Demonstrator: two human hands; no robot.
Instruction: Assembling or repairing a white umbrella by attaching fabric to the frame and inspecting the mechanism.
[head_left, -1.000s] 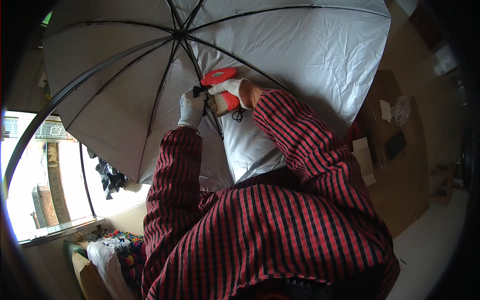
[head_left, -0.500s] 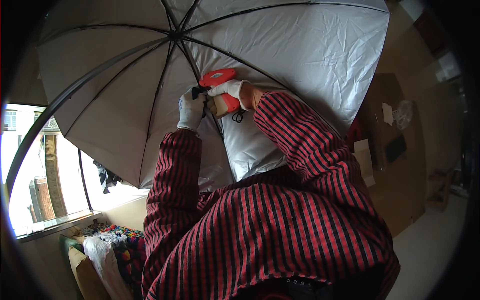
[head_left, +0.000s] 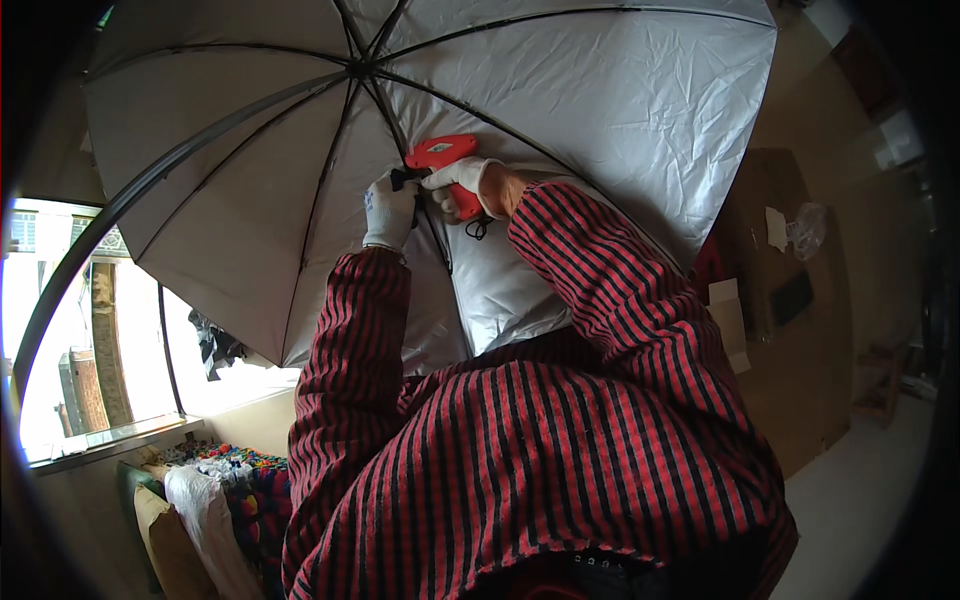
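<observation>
A large open umbrella (head_left: 600,110) shows its silvery-grey inner side, with black ribs fanning out from a dark hub (head_left: 360,68). My right hand (head_left: 470,190), in a white glove, is wrapped round the grip of a red pistol-shaped tool (head_left: 442,151). From the tool's lower end hangs a black cord loop (head_left: 478,230). My left hand (head_left: 388,213), also gloved, pinches a rib of the umbrella at a small black piece (head_left: 400,179). The tool's front end is close to that piece; I cannot tell whether they touch. My fingers partly hide the rib there.
A curved dark shaft (head_left: 165,165) arcs from the hub to the lower left. Beyond it is a bright window (head_left: 110,340). Colourful cloth (head_left: 255,500) and a white bag (head_left: 205,520) lie at the lower left. On the right are brown cardboard (head_left: 800,380) and clear plastic (head_left: 806,230).
The umbrella's hub and left ribs have shifted slightly to the right. My left hand has moved a little right and up with the rib, and the red tool has tilted slightly.
</observation>
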